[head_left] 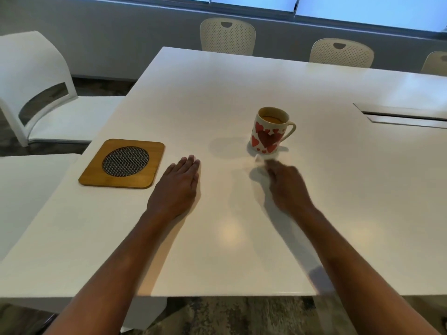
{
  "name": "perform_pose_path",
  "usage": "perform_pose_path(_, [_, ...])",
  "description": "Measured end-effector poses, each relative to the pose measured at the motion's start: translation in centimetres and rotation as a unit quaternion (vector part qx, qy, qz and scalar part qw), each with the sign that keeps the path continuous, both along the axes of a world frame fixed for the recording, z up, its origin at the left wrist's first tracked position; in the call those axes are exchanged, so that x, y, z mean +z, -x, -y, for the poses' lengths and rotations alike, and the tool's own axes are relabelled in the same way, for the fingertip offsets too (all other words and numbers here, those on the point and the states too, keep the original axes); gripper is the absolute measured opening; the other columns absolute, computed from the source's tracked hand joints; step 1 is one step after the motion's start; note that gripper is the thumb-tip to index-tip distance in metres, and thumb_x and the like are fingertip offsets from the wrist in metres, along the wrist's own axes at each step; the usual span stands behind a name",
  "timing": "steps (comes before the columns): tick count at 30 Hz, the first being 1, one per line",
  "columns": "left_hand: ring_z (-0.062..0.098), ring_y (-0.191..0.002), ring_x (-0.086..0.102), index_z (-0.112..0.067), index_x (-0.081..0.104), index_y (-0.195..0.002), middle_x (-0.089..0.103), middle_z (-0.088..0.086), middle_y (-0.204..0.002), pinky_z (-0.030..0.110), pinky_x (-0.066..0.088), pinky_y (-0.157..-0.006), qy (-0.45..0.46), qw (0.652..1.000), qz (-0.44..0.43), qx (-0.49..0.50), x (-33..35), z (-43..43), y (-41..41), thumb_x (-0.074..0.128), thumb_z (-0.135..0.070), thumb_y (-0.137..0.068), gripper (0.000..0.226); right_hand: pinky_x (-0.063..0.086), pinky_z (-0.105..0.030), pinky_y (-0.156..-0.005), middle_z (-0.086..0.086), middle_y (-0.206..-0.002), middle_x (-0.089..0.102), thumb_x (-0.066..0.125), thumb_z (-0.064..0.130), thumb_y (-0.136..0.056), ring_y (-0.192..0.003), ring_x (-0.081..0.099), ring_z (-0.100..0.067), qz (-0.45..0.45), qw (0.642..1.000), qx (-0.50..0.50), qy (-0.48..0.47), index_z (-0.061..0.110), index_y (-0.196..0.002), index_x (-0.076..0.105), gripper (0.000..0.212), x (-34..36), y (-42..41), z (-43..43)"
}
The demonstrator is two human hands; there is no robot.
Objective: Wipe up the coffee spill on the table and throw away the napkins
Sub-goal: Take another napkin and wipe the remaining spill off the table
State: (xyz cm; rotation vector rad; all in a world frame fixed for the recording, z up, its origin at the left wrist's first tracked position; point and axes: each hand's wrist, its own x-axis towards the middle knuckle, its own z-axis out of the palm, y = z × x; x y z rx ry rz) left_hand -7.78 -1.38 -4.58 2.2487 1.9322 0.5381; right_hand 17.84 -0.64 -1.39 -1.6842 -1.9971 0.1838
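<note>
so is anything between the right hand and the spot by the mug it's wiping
Nothing visible. The right hand is blurred, a pale napkin at its fingers, just in front of the heart mug. Bare table around it.

Cool daylight is thrown in from the windows [362,10] behind; a soft glare spot is seen on the tabletop [229,232]. The right hand [287,187] is motion-blurred, edges are bowed.
</note>
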Motion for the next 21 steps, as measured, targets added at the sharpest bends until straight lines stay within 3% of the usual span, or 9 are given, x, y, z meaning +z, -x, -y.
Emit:
perform_pose_path(2, [0.01, -0.148, 0.011, -0.018, 0.023, -0.151, 0.017, -0.002, -0.161, 0.03, 0.007, -0.12, -0.001, 1.0, -0.001, 0.0, -0.1, 0.1, 0.0, 0.023, -0.025, -0.104, 0.048, 0.044, -0.051, -0.102, -0.017, -0.134, 0.057, 0.04, 0.01, -0.101, -0.124, 0.05, -0.038, 0.022, 0.999, -0.004, 0.049, 0.014, -0.134, 0.053, 0.036, -1.5, 0.3, 0.1])
perform_pose_path(6, [0.009, -0.148, 0.01, -0.018, 0.022, -0.151, 0.016, -0.003, -0.161, 0.03, 0.006, -0.12, 0.004, 1.0, -0.001, 0.001, -0.2, 0.0, -0.1, 0.022, -0.025, -0.104, 0.048, 0.043, -0.048, -0.1, -0.016, -0.135, 0.055, 0.04, 0.012, -0.102, -0.12, 0.051, -0.037, -0.065, 0.993, 0.033, 0.096, 0.014, -0.135, 0.053, 0.035, -0.6, 2.4, -1.6])
perform_pose_path(11, [0.008, -0.148, 0.009, -0.018, 0.024, -0.151, 0.016, -0.003, -0.161, 0.029, 0.005, -0.119, 0.02, 0.999, 0.025, -0.002, 0.0, -0.1, 0.1, 0.024, -0.023, -0.104, 0.048, 0.024, -0.035, -0.114, -0.011, -0.152, 0.041, 0.039, 0.012, -0.103, -0.14, 0.036, -0.025, -0.074, 0.969, 0.188, 0.144, 0.021, -0.142, 0.047, 0.04, 0.0, 7.7, 0.5])
perform_pose_path(15, [0.008, -0.148, 0.01, -0.017, 0.025, -0.151, 0.017, -0.003, -0.16, 0.029, 0.006, -0.12, 0.017, 0.999, 0.037, -0.004, 0.2, -0.1, 0.2, 0.024, -0.024, -0.104, 0.047, 0.033, -0.04, -0.115, -0.002, -0.152, 0.043, 0.04, 0.014, -0.103, -0.141, 0.038, -0.021, -0.073, 0.951, 0.247, 0.169, 0.029, -0.143, 0.045, 0.043, -0.3, 6.2, 4.6])
perform_pose_path(19, [0.008, -0.148, 0.01, -0.018, 0.024, -0.151, 0.017, -0.004, -0.16, 0.028, 0.005, -0.12, 0.015, 0.999, 0.033, 0.0, 0.2, 0.1, -0.1, 0.022, -0.024, -0.104, 0.047, 0.04, -0.027, -0.108, 0.004, -0.138, 0.058, 0.045, 0.017, -0.101, -0.123, 0.055, -0.012, -0.057, 0.957, 0.232, 0.165, 0.033, -0.141, 0.047, 0.043, 0.1, 1.4, 6.3])
perform_pose_path(21, [0.009, -0.148, 0.011, -0.018, 0.024, -0.151, 0.017, -0.003, -0.16, 0.029, 0.006, -0.12, 0.012, 1.0, 0.027, 0.0, 0.1, 0.1, -0.1, 0.022, -0.023, -0.104, 0.047, 0.042, -0.028, -0.106, 0.004, -0.134, 0.061, 0.046, 0.017, -0.101, -0.119, 0.058, -0.012, -0.047, 0.964, 0.207, 0.158, 0.034, -0.139, 0.049, 0.042, 0.4, -1.0, 5.1])
